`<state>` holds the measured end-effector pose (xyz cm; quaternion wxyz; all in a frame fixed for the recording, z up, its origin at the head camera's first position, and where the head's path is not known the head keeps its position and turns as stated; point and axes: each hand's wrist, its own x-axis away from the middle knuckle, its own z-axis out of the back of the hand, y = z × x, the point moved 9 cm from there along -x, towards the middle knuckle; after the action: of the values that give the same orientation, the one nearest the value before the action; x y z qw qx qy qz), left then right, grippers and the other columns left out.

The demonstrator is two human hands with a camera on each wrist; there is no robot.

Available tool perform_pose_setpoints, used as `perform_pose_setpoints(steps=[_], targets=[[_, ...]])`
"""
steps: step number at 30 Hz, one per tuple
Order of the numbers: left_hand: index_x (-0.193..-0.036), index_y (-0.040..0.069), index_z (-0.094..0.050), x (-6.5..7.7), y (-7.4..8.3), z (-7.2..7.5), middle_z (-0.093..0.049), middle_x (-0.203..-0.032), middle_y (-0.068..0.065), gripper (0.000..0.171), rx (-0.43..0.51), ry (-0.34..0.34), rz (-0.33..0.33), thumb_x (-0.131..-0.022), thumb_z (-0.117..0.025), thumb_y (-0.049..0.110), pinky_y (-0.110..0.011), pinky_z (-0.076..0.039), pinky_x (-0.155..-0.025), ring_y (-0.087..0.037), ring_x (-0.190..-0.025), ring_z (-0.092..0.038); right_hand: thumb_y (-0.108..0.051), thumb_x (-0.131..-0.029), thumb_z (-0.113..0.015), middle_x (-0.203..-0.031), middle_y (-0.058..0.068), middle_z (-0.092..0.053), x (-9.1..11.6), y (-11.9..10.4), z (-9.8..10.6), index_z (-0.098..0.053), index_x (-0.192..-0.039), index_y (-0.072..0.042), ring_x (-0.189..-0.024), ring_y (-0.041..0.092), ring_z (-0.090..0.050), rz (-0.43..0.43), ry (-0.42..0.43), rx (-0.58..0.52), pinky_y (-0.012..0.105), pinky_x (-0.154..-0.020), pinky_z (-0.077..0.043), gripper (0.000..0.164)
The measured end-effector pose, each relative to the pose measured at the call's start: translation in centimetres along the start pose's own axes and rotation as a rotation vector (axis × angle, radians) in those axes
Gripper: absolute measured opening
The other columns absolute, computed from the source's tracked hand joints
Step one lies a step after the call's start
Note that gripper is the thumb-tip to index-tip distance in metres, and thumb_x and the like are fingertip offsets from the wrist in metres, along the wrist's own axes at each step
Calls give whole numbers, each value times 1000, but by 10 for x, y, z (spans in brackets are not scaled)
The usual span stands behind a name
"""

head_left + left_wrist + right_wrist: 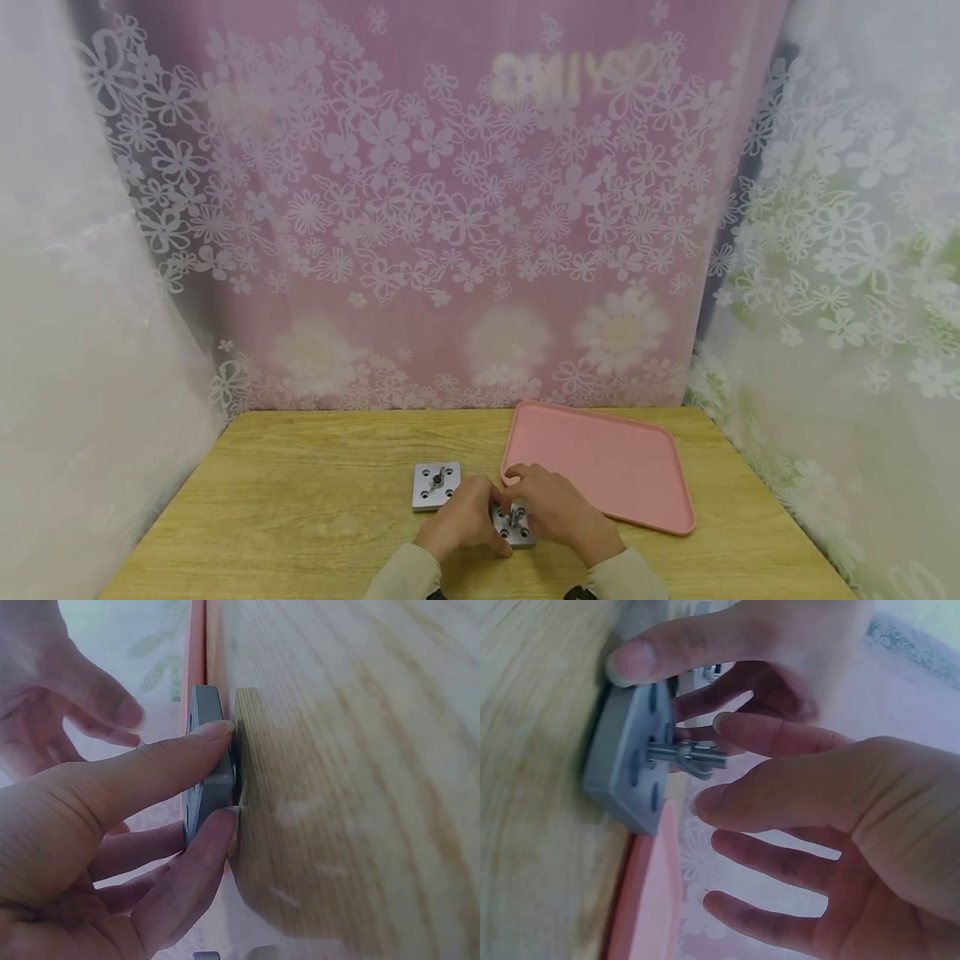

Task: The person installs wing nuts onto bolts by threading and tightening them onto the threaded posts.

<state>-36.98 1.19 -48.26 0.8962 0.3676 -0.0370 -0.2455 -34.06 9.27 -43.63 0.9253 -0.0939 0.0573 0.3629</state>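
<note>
My left hand (127,810) grips a square grey metal plate (626,769) by its edges, thumb on one side and fingers on the other. Round holes dot the plate's face, and a threaded bolt (667,752) stands up from its middle. A wing nut (696,759) sits on that bolt near its free end. My right hand (840,817) is beside the wing nut, thumb and forefinger spread apart around the bolt's tip with a gap showing. Its other fingers are loosely extended. A second, similar plate (422,498) with a bolt in its middle lies on the table beyond my left hand.
A pink tray (645,492) lies at the back right of the wooden table (300,500), its near left corner close behind my right hand. Flowered curtains (450,208) hang along the back and both sides.
</note>
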Motion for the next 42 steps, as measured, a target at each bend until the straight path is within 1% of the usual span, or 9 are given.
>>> perform_pose_setpoints(steps=[4,9,14,20,23,26,31,36,42], targets=[[-80,9,-77,-2,1,0,-74,-77,4,37,1,-7,0,-53,-102,12,-20,-45,-61,0,-64,-48,12,-71,-78,-131,10,-68,0,4,-4,-79,-90,-25,-110,34,-67,-11,-5,6,42,-69,-58,42],[-84,8,-78,-3,1,0,-76,-80,4,38,-7,-10,-10,-54,-102,12,-20,-46,-63,0,-65,-49,1,-76,-85,-133,9,-68,0,8,-6,-79,-90,-26,-111,33,-68,-31,-5,-2,44,-73,-59,31],[-84,9,-78,-3,2,1,-76,-80,5,40,-21,1,-21,-53,-102,13,-20,-47,-65,1,-67,-51,-4,-78,-86,-134,10,-67,1,10,-7,-79,-89,-27,-109,33,-69,-29,12,-14,42,-71,-59,26],[-91,7,-80,-3,-2,0,-76,-82,3,44,10,-9,14,-53,-102,12,-20,-46,-64,-1,-68,-50,-2,-76,-85,-134,10,-67,2,11,-8,-79,-90,-27,-106,32,-70,-39,16,-17,42,-68,-58,29],[-95,5,-81,-3,-3,-1,-75,-83,1,47,17,-16,25,-54,-102,12,-21,-46,-64,-2,-69,-51,-6,-77,-86,-134,11,-67,3,12,-9,-79,-92,-27,-106,33,-70,-53,19,-10,44,-69,-59,27],[-97,3,-80,-2,-4,-1,-75,-85,0,50,6,-16,27,-54,-103,14,-21,-48,-67,-3,-73,-54,-15,-78,-86,-132,10,-68,5,12,-10,-79,-92,-25,-105,32,-70,-73,35,18,47,-70,-59,18],[-99,-1,-79,-1,-4,-1,-75,-88,-3,55,-25,-6,22,-53,-103,16,-22,-51,-72,-5,-78,-58,-25,-78,-85,-124,7,-71,6,13,-10,-78,-81,-24,-93,27,-69,-103,69,100,45,-65,-58,7],[-99,-2,-78,0,-4,-1,-74,-88,-4,57,-41,3,13,-52,-103,18,-22,-51,-74,-5,-79,-58,-28,-78,-86,-120,7,-73,6,13,-8,-78,-73,-24,-86,26,-68,-125,90,122,46,-61,-57,11],[-101,0,-78,-1,-4,-3,-75,-92,-4,57,-44,-2,25,-53,-103,19,-24,-52,-76,-8,-84,-62,-24,-76,-88,-113,6,-73,8,15,-1,-78,-78,-21,-84,25,-67,-133,101,101,44,-61,-56,10]])
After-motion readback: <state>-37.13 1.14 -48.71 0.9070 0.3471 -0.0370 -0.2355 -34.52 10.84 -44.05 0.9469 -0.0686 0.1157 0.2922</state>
